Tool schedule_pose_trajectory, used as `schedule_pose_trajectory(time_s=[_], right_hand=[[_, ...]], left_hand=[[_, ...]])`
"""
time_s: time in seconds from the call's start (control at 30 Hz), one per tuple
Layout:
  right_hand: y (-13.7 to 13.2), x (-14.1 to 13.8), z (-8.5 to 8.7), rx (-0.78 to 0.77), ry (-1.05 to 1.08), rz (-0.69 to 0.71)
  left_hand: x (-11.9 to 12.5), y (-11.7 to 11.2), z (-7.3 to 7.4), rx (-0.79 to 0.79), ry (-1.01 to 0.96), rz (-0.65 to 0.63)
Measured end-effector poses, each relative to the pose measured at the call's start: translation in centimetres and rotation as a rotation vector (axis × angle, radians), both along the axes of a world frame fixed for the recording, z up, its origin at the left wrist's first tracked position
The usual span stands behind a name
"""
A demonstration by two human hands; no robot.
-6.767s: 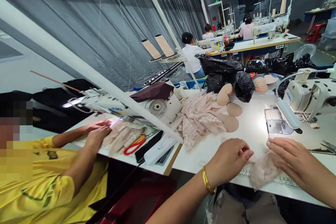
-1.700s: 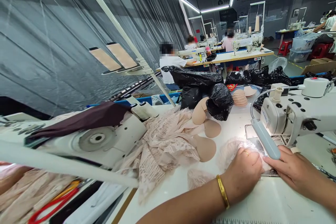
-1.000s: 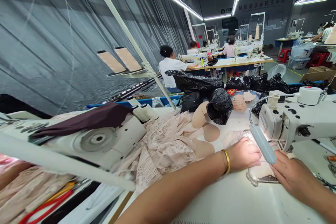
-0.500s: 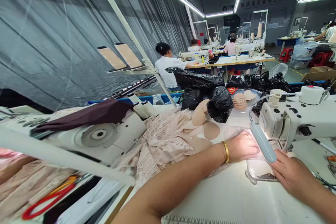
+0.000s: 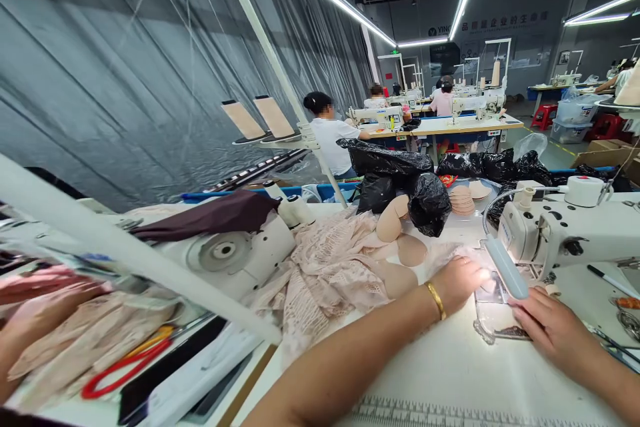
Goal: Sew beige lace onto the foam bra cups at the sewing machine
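Observation:
My left hand (image 5: pixel 461 283), a gold bangle at its wrist, is closed on a pale sheer fabric (image 5: pixel 444 255) at the sewing machine (image 5: pixel 525 237). Lamp glare washes out its fingertips. To the right, my right hand (image 5: pixel 557 323) lies with fingers stretched out at the machine's clear-edged bed plate (image 5: pixel 503 331). Its fingertips are partly hidden by the grey lamp (image 5: pixel 506 268), and I see nothing held in it. The needle area is hidden behind the lamp.
Beige lace (image 5: pixel 333 260) heaps left of my hands, beside beige cups (image 5: pixel 413 250) and black plastic bags (image 5: pixel 430 203). A second machine (image 5: pixel 240 257) under dark cloth stands left, with a slanting white pole. A ruler (image 5: pixel 425 410) marks the front edge. Scissors (image 5: pixel 617 347) lie right.
The view has shifted, so most of the scene sits further right. My left hand has drawn slightly back from the needle area; its fingers look more bunched. My right hand stays beside the plate.

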State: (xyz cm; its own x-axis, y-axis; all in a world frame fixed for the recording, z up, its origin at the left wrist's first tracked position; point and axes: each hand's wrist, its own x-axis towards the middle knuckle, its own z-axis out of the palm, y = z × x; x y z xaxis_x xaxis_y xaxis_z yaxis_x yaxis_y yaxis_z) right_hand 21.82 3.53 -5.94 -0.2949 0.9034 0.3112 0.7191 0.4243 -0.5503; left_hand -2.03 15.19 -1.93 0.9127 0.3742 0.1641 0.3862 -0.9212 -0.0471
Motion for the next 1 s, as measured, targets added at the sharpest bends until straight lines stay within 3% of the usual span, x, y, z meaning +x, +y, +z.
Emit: schedule_pose_trajectory(time_s=[0.07, 0.13, 0.2, 0.27, 0.3, 0.37, 0.43, 0.5, 0.57, 0.63, 0.77, 0.87, 1.0], right_hand=[[-0.3, -1.3, 0.4, -0.221, 0.276, -0.034], [-0.6, -3.0, 0.9, -0.389, 0.576, -0.027], [-1.4, -4.9, 1.4, -0.457, 0.777, -0.051], [-2.9, -6.6, 1.8, -0.475, 0.876, -0.135], [-3.9, -7.3, 1.8, -0.467, 0.907, -0.181], [-6.2, -8.2, 1.4, -0.42, 0.93, -0.248], [-8.5, -8.7, 0.6, -0.365, 0.898, -0.286], [-10.2, -8.7, 0.0, -0.346, 0.829, -0.312], [-11.0, -8.4, 0.1, -0.351, 0.772, -0.308], [-10.8, -7.7, 0.9, -0.367, 0.746, -0.291], [-9.4, -6.5, 3.6, -0.563, 0.944, -0.333], [-9.3, -6.5, 4.3, -0.658, 1.159, -0.345], [-9.8, -7.6, 3.4, -0.606, 1.258, -0.372]], left_hand=[[-1.3, -2.3, 0.5, -0.06, -0.075, -0.052], [-2.3, -6.0, 0.6, -0.272, -0.273, -0.064], [-2.8, -10.2, 0.2, -0.755, -0.526, -0.008], [-2.6, -13.7, -0.2, -1.434, -0.683, 0.165], [-2.3, -14.9, -0.4, -1.692, -0.811, 0.279], [-1.7, -15.9, -0.4, -1.951, -1.175, 0.484], [-1.2, -15.7, -0.1, -1.916, -1.554, 0.598], [-0.9, -15.1, 0.3, -1.843, -1.754, 0.602], [-0.6, -15.0, 0.6, -1.814, -1.768, 0.528], [-0.5, -15.6, 1.0, -1.824, -1.648, 0.392], [-0.6, -17.1, 1.6, -1.982, -1.405, 0.23], [-0.5, -17.1, 1.6, -1.972, -1.498, 0.332], [0.3, -16.3, 1.0, -1.913, -1.725, 0.545]])
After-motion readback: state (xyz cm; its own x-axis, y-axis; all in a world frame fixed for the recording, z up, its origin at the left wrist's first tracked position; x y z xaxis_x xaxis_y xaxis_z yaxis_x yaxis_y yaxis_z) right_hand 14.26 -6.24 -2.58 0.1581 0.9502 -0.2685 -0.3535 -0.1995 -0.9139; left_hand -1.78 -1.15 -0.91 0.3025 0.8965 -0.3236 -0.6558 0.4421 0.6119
